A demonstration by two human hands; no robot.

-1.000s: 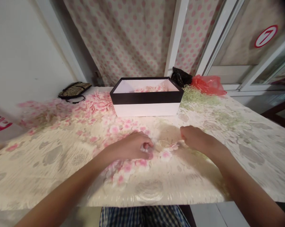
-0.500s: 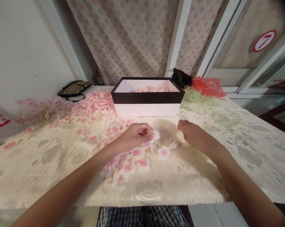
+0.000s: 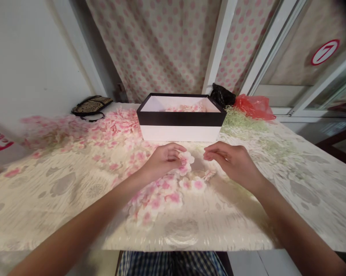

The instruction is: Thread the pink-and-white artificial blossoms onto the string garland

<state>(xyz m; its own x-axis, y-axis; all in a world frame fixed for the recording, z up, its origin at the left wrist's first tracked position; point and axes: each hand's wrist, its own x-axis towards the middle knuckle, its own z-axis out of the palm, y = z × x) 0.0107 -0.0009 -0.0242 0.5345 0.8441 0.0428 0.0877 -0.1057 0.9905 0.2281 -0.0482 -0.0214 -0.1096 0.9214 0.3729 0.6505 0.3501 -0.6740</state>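
My left hand [image 3: 167,159], left of the middle of the table, is closed with its fingertips on a pink-and-white artificial blossom [image 3: 186,158]. More blossoms [image 3: 198,184] lie just below it on the cloth, beside a thin pale loop of stem or string. To the right, a short gap away, is my right hand [image 3: 232,163]. Its fingers are bent and drawn together towards the thumb; whatever is between the tips is too small to make out. A loose heap of blossoms [image 3: 155,202] lies under and in front of my left wrist.
A white box with a black rim [image 3: 181,133] stands behind my hands, pink petals inside. Pink flowers [image 3: 122,120] spread over the left side. Green shredded filler [image 3: 241,123], a red plastic bag [image 3: 254,107] and a black bag [image 3: 222,96] are back right. A patterned pouch [image 3: 91,105] lies back left.
My right hand has moved left, closer to my left hand, and its fist has loosened into bent fingers. The blossom in my left hand has turned and shows more fully.
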